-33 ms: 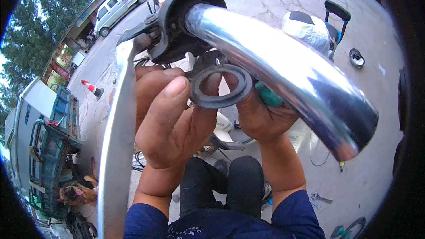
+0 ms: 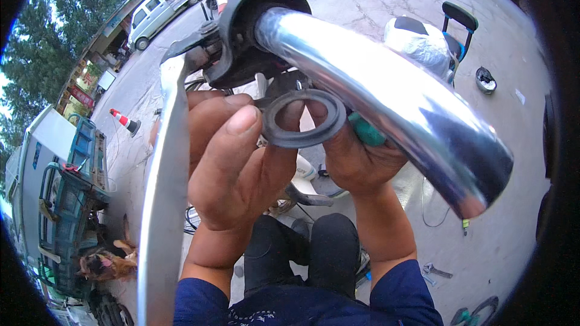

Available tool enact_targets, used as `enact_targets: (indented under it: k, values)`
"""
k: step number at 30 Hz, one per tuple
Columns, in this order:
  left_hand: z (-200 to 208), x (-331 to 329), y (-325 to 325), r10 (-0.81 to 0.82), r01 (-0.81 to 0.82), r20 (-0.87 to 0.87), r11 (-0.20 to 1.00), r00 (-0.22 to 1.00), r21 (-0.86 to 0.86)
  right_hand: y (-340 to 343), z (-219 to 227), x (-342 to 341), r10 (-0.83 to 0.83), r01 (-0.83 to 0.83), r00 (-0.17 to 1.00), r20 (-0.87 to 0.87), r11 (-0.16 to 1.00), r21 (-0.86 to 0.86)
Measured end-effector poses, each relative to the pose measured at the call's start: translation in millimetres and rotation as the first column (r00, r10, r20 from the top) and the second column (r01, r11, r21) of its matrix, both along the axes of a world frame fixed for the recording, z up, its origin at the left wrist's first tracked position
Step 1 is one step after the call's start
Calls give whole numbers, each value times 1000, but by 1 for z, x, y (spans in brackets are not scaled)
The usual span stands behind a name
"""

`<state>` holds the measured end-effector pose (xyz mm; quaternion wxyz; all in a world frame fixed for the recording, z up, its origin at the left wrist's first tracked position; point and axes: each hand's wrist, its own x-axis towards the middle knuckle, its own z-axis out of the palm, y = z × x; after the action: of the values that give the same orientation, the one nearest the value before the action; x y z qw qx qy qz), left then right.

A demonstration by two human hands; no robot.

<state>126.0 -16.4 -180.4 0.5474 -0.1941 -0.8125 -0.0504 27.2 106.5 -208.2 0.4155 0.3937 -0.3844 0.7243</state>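
Between my hands is a black ring (image 2: 336, 118) like a rubber seal, tilted so its hole shows. My left hand (image 2: 226, 172) is closed on its left side, thumb and fingertips at the rim. My right hand (image 2: 362, 166) reaches behind the ring's right side; its fingers are closed around a green piece (image 2: 366, 129) like a tool handle, mostly hidden. Over that hand slants a shiny chrome handlebar tube (image 2: 386, 84), coming out of a black collar (image 2: 241, 27). A long silver lever (image 2: 162, 205) stands left of my left hand and covers part of its fingers.
Wrenches (image 2: 436, 271) lie on the concrete at lower right. Farther right are a chair (image 2: 460, 15) with a white bag (image 2: 417, 42) and a helmet-like bowl (image 2: 486, 79). At left stand a blue cart (image 2: 78, 211), a dog (image 2: 106, 264) and a traffic cone (image 2: 125, 121).
The handlebar and lever sit very slightly to the right in the picture. Both hands keep their hold, and the ring has barely shifted.
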Motion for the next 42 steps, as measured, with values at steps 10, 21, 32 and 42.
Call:
enact_targets:
  k: [10,21,32,42]
  values:
    - [13,2,2,2,-9,-50,991,999,-137,-2,-9,-8,12,-12,999,-31,1000,2]
    - [14,2,-1,58,-75,-78,970,995,-233,0,-12,-13,26,-23,998,-54,998,67]
    - [11,6,1,84,-85,-12,973,996,-213,2,-13,-17,28,-19,994,-106,997,78]
    - [2,11,0,27,-26,28,999,999,-33,-1,-13,-16,-23,32,993,-118,997,73]
